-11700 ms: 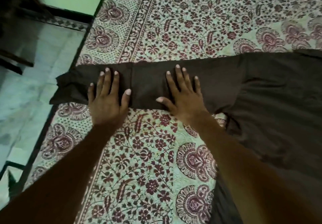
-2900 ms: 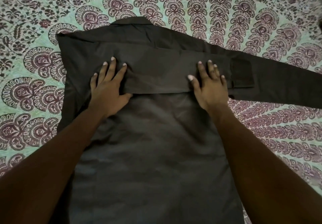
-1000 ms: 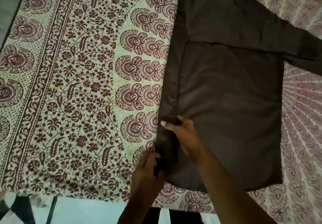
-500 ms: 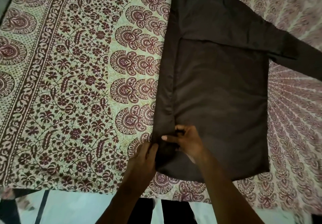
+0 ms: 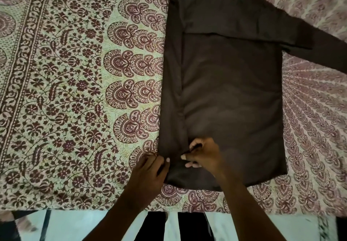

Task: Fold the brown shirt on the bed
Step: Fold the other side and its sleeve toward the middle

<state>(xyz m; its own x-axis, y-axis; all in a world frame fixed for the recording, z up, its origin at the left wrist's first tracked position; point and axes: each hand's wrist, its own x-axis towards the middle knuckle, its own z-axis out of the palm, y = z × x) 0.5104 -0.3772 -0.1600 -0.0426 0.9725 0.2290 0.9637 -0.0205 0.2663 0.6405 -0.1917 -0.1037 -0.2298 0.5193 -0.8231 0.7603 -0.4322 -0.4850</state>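
Observation:
The brown shirt (image 5: 231,94) lies flat, back up, on the bed, collar end far from me. Its left sleeve is folded across the upper back; the right sleeve (image 5: 319,49) stretches off to the right. A narrow strip along the shirt's left side is turned inward. My left hand (image 5: 150,171) pinches the outer edge of that strip near the hem. My right hand (image 5: 202,154) grips the strip's inner edge just beside it, fingers curled into the cloth.
A patterned maroon and pale green bedsheet (image 5: 75,90) covers the bed. The near bed edge (image 5: 93,209) runs across the bottom, with pale floor (image 5: 75,225) and my dark legs below it.
The view has drawn nearer to the shirt's lower left corner. Both hands stay on the folded side strip near the hem, and my right hand has curled tighter on the fold.

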